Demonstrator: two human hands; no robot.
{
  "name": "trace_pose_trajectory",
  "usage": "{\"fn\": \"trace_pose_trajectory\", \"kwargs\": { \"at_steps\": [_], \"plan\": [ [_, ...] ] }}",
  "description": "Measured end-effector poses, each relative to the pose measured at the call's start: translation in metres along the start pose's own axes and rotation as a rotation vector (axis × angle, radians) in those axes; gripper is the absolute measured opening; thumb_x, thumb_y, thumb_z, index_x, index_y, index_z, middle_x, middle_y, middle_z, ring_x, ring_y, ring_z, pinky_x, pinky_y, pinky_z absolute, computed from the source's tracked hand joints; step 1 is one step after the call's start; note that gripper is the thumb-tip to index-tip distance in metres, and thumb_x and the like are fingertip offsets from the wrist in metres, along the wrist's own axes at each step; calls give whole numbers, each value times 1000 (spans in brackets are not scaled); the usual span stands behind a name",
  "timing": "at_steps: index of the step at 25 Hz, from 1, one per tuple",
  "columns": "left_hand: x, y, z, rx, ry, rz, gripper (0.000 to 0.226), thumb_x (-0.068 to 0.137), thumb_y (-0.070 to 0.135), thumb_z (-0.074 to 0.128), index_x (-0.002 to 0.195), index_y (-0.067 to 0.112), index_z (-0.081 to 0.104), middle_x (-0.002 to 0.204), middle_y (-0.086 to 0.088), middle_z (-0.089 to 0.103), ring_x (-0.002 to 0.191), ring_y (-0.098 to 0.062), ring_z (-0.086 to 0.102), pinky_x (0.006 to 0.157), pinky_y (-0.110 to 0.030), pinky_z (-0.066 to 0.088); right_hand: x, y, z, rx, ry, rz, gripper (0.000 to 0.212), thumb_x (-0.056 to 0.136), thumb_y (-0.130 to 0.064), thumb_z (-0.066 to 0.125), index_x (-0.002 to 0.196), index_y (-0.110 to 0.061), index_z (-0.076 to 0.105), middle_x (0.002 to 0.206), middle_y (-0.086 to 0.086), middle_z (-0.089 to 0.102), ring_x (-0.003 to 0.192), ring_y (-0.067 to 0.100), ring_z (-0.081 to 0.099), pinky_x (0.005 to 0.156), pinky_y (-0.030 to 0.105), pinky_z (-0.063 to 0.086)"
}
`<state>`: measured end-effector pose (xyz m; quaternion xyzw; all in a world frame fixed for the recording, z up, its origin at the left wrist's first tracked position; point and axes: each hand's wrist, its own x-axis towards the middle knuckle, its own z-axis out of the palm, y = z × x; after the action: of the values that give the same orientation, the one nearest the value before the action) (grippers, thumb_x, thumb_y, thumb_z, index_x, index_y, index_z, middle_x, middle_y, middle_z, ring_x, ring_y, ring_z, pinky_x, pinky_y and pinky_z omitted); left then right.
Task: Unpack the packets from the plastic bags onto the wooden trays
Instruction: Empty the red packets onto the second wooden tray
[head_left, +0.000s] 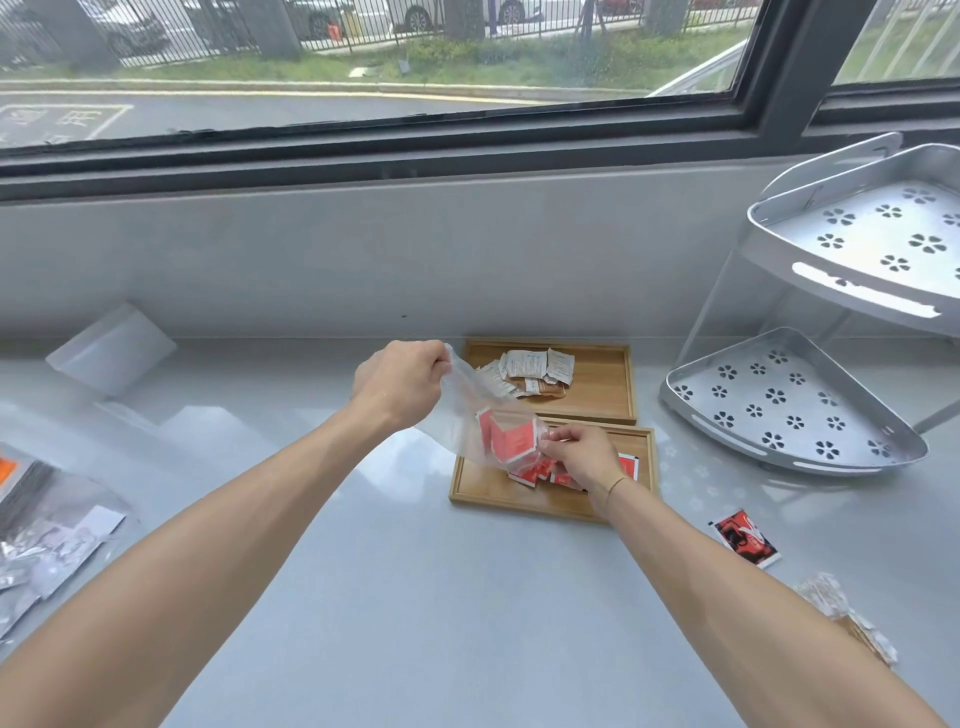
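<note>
The left hand (397, 382) pinches the clear plastic bag (467, 410) up high. The right hand (582, 454) fingers seem to grip its low end, tipping red packets (511, 441) onto the near wooden tray (488, 486). The far wooden tray (597, 384) has white packets (535, 366) already (more bags (47, 519) wait, left).

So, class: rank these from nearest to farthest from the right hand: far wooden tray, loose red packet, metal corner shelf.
From the right hand:
1. Far wooden tray, just behind it.
2. Loose red packet, on the counter, to its right.
3. Metal corner shelf, far right.

Bright daylight from the window (363, 62), glare on countertop (415, 597), wide-angle edge bending, soft shadows
</note>
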<state>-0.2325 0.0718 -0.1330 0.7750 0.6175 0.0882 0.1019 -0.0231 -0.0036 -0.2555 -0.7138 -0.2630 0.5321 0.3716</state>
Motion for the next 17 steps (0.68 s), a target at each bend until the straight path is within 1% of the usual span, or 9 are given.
{"fn": "trace_pose_trajectory", "kwargs": {
  "at_steps": [3,6,7,9,12,13,15,17],
  "plan": [
    [-1,-2,1,-20,16,-5,22,98,27,43,96,27,65,97,3,70,93,-29,60,64,-31,39,0,-2,-1,-12,-38,-13,8,85,-9,72,92,-10,68,77,3,67,50,11,50,35,14,36],
    [-3,-7,-1,-57,64,-25,20,98,28,44,92,27,63,85,6,66,86,-27,59,62,-31,39,-1,-5,-3,65,-32,-40,7,87,-9,70,93,-10,68,76,2,65,51,11,48,37,15,35],
    [-3,-8,-2,-61,72,-32,20,98,29,45,91,27,63,82,7,64,85,-27,59,62,-32,40,-2,-5,-4,83,-28,-59,7,87,-9,70,93,-11,68,77,2,65,53,11,47,40,15,36],
    [-2,-9,-3,-61,65,-35,20,99,30,45,92,27,63,84,6,65,85,-27,59,62,-32,42,-1,-5,-5,93,-8,-87,6,85,-10,71,90,-13,68,82,3,66,58,10,48,50,19,38],
    [-4,-7,-1,-58,57,-15,21,99,30,45,93,27,64,89,5,68,86,-26,59,63,-32,39,-2,-1,-7,20,47,-116,7,83,-18,74,81,-23,69,86,1,69,66,15,54,63,28,42],
    [-5,-7,-1,-59,63,-10,21,99,31,45,93,27,64,89,5,68,86,-26,59,63,-32,39,-3,-1,-7,-16,67,-138,7,82,-21,74,80,-25,68,86,-1,70,70,16,56,64,27,43],
    [-6,-7,0,-66,83,2,20,99,30,45,93,26,64,88,4,68,85,-27,59,63,-33,42,-5,-1,-8,-76,103,-182,8,81,-25,74,78,-29,68,82,-7,70,71,11,58,60,26,43],
    [-6,-5,-1,-70,110,17,20,99,30,46,92,25,63,86,4,67,84,-27,59,62,-33,42,-6,-4,-8,-104,120,-196,10,79,-26,74,74,-31,67,77,-12,69,68,7,58,56,24,42]
  ]
}}
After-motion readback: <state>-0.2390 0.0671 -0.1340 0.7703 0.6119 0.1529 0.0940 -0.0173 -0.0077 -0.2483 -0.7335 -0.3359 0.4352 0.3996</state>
